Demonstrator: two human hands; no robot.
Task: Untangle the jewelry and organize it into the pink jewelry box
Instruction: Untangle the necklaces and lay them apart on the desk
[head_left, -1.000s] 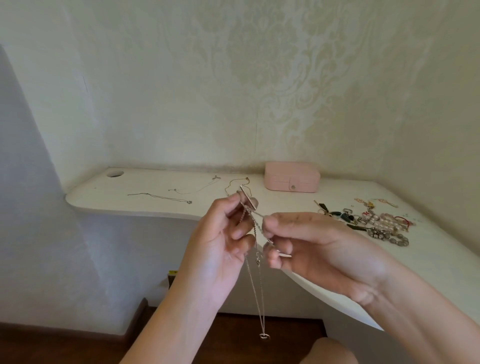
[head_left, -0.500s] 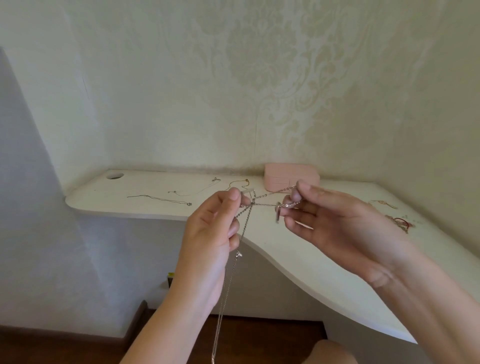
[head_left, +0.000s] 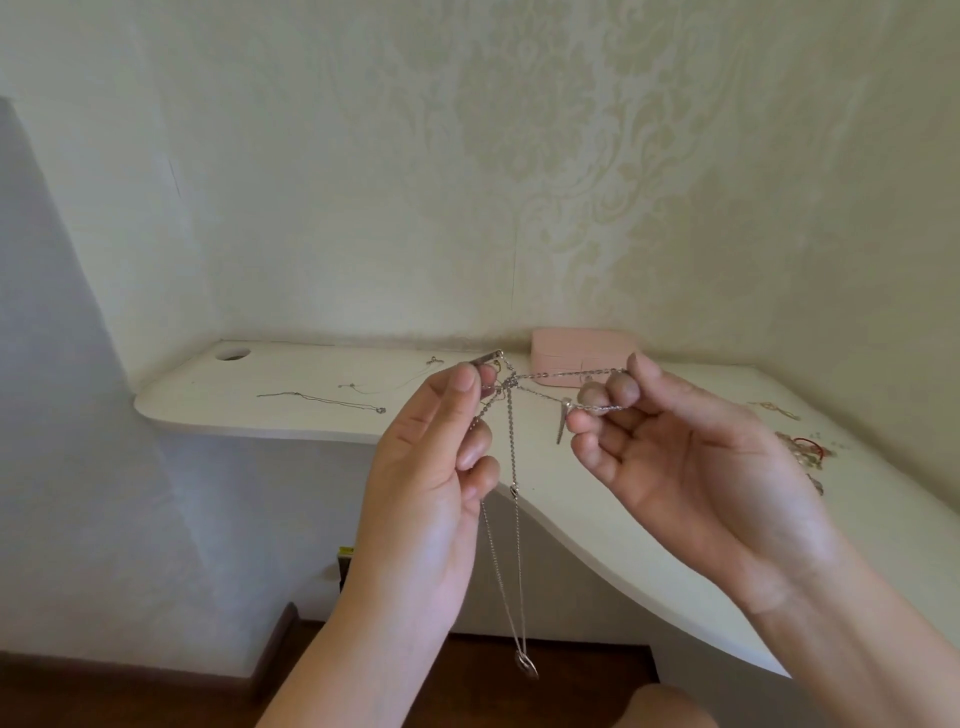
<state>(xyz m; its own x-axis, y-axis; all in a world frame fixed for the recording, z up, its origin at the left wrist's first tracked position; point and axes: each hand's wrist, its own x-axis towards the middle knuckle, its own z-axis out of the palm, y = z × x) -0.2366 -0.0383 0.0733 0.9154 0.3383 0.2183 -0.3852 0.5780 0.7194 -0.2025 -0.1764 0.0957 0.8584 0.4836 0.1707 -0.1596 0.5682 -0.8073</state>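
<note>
White desk (head_left: 311, 423) with a round hole (head_left: 232, 354) at its far-left end, well left of the pink jewelry box (head_left: 582, 347). The box sits closed at the back against the wallpapered wall. Between hole and box, two thin necklaces (head_left: 322, 400) lie loose on the surface, apart from each other. In front of the box and just to its left, the left hand (head_left: 431, 478) is raised off the desk, thumb and forefinger pinched on a knot of silver chains (head_left: 511, 400). A flat bar pendant (head_left: 485, 358) pokes up above the fingertips. Two strands drop from the knot past the desk edge to a small ring pendant (head_left: 525, 666). Directly in front of the box, the right hand (head_left: 691, 457) has its fingers curled on two strands stretched sideways from the knot — a spike pendant (head_left: 562, 425) dangles beside them. Right of the box, a heap of mixed jewelry (head_left: 802, 448) lies on the desk, partly hidden by that hand.
</note>
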